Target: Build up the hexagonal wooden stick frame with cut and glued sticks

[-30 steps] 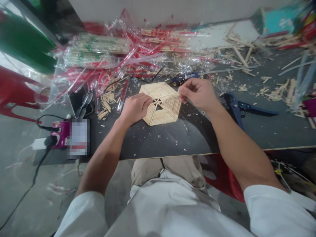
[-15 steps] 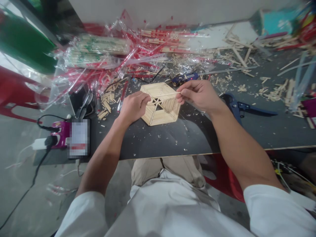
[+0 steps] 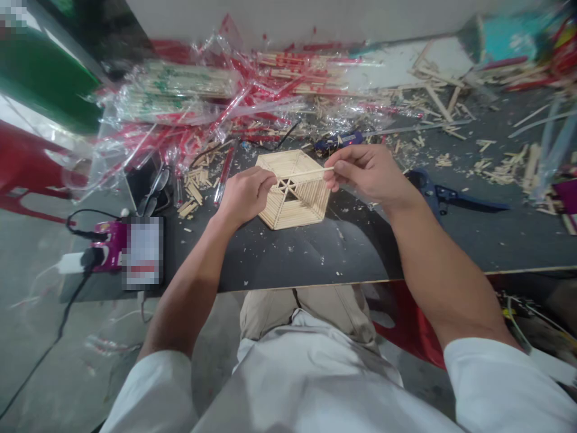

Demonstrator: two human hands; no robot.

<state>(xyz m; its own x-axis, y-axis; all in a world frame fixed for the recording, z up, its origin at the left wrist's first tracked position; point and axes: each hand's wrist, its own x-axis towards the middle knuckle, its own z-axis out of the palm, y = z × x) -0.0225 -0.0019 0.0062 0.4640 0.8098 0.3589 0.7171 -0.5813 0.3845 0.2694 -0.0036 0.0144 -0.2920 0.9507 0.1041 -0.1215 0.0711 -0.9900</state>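
- While it is pinched at both ends, the thin pale wooden stick (image 3: 304, 174) has its long axis running left to right, and its right end sits slightly higher in the picture than its left.
- It spans the upper half of the flat hexagonal panel of glued wooden sticks (image 3: 295, 198), which lies on the dark grey worktop (image 3: 315, 252) just in front of the person.
- The left hand (image 3: 246, 195) is curled closed, gripping the stick's left tip, and it covers the panel's left corner.
- The right hand (image 3: 367, 174) is closed on the right tip between thumb and forefinger, just past the panel's right edge.
- Both stick tips are hidden by fingertips, and I cannot tell whether the stick touches the panel or is just above it.
- Blue-handled cutters (image 3: 444, 195) lie right of the right wrist, which partly hides them.
- The heap of clear and red plastic wrappers (image 3: 216, 102) behind the panel is blurred, so its contents are hard to make out.
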